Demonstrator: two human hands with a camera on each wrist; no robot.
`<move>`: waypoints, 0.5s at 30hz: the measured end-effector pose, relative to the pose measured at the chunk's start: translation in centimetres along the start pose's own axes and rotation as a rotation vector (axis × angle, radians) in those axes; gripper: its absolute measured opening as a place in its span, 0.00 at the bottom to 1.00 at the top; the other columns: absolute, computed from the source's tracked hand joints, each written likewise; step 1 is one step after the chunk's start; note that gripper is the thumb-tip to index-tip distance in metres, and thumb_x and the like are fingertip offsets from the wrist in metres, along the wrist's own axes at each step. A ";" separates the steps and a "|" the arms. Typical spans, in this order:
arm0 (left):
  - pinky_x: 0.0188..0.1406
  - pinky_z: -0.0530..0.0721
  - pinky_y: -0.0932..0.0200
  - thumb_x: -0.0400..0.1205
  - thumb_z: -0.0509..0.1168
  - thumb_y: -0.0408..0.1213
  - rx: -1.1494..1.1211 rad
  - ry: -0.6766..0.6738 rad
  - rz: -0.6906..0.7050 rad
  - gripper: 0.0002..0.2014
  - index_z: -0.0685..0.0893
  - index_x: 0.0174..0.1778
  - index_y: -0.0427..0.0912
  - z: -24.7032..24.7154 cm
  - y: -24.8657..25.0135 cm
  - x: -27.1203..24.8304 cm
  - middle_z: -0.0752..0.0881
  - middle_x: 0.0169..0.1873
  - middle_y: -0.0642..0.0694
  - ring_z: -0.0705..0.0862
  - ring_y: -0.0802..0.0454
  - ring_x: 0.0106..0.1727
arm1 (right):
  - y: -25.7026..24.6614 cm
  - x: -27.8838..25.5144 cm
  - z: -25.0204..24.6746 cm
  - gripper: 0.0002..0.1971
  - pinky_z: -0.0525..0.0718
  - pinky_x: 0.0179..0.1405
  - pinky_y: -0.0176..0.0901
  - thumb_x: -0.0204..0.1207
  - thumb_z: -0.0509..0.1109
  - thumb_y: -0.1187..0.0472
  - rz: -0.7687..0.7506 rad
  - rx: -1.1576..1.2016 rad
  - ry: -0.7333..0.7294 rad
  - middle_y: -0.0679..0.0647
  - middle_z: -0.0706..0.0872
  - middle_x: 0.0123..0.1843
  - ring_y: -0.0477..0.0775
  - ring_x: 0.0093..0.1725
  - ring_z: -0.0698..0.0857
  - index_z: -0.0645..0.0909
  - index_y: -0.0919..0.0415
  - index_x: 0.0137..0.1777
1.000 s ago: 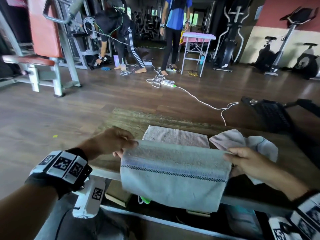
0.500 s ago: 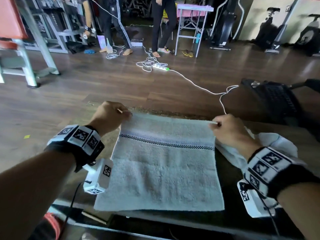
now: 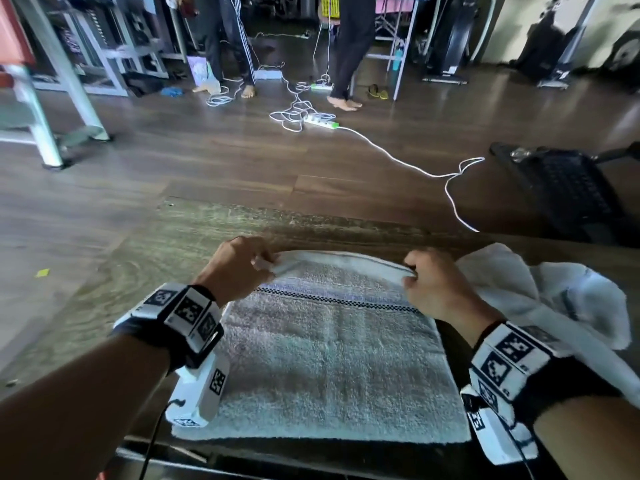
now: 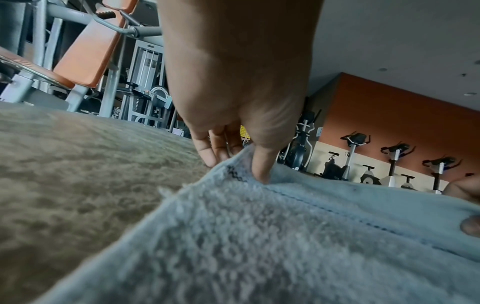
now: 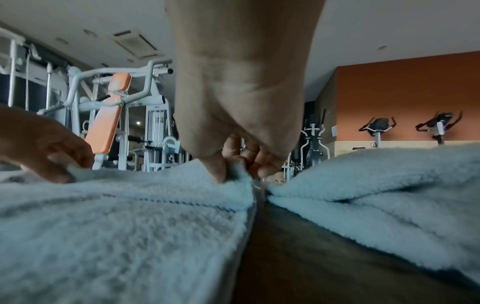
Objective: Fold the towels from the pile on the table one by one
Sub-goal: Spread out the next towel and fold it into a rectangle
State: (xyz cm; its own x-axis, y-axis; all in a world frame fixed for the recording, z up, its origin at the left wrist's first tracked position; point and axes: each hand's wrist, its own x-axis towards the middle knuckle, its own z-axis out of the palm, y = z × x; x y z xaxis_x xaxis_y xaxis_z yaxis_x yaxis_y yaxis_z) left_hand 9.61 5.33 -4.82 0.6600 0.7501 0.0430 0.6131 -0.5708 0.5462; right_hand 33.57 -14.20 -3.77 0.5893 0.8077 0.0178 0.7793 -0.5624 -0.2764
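A pale grey towel (image 3: 325, 355) with a dark checked stripe lies flat on the wooden table (image 3: 166, 244). My left hand (image 3: 239, 265) pinches its far left corner (image 4: 246, 170). At the far right corner my right hand (image 3: 429, 282) pinches the same edge (image 5: 233, 174). Between the two hands the far edge is lifted a little off the table. A crumpled white towel (image 3: 568, 299) lies to the right, close beside my right hand (image 5: 363, 185).
The near edge of the table runs just below the towel. Beyond the table lie a white cable and a power strip (image 3: 320, 121) on the wooden floor. Two people (image 3: 349, 46) stand among gym machines at the back. A black seat (image 3: 568, 188) is at the right.
The towel was held up hanging over the table's near edge, then was laid flat. Both hands have since come slightly toward me with the far edge, which now rises off the table.
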 end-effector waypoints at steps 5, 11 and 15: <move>0.39 0.79 0.60 0.72 0.77 0.35 0.103 -0.012 -0.060 0.16 0.83 0.51 0.53 -1.3 1.4 -2.0 0.81 0.53 0.44 0.80 0.50 0.48 | -1.2 -3.8 -2.0 0.06 0.79 0.41 0.42 0.77 0.74 0.62 -0.104 0.277 0.042 0.49 0.88 0.47 0.49 0.46 0.85 0.86 0.55 0.52; 0.56 0.79 0.51 0.73 0.76 0.44 -0.026 0.035 0.249 0.18 0.83 0.58 0.57 -0.7 6.4 -6.6 0.79 0.55 0.49 0.77 0.49 0.58 | -2.6 -10.1 -2.4 0.03 0.79 0.35 0.40 0.77 0.77 0.58 -0.277 0.469 0.049 0.47 0.88 0.40 0.45 0.41 0.84 0.88 0.53 0.49; 0.63 0.73 0.57 0.69 0.75 0.45 -0.135 0.054 0.411 0.19 0.86 0.56 0.55 2.2 8.5 -9.4 0.81 0.53 0.53 0.78 0.53 0.58 | -2.9 -11.7 -1.9 0.07 0.80 0.39 0.45 0.77 0.77 0.61 -0.334 0.529 0.042 0.45 0.87 0.42 0.46 0.41 0.85 0.87 0.46 0.48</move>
State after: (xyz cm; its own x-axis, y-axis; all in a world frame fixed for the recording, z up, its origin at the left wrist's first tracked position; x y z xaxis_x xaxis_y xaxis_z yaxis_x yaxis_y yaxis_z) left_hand 9.60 -7.35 -2.43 0.8117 0.4877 0.3214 0.2393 -0.7796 0.5788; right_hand 24.85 -22.34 -1.37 0.3487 0.9110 0.2201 0.7183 -0.1089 -0.6872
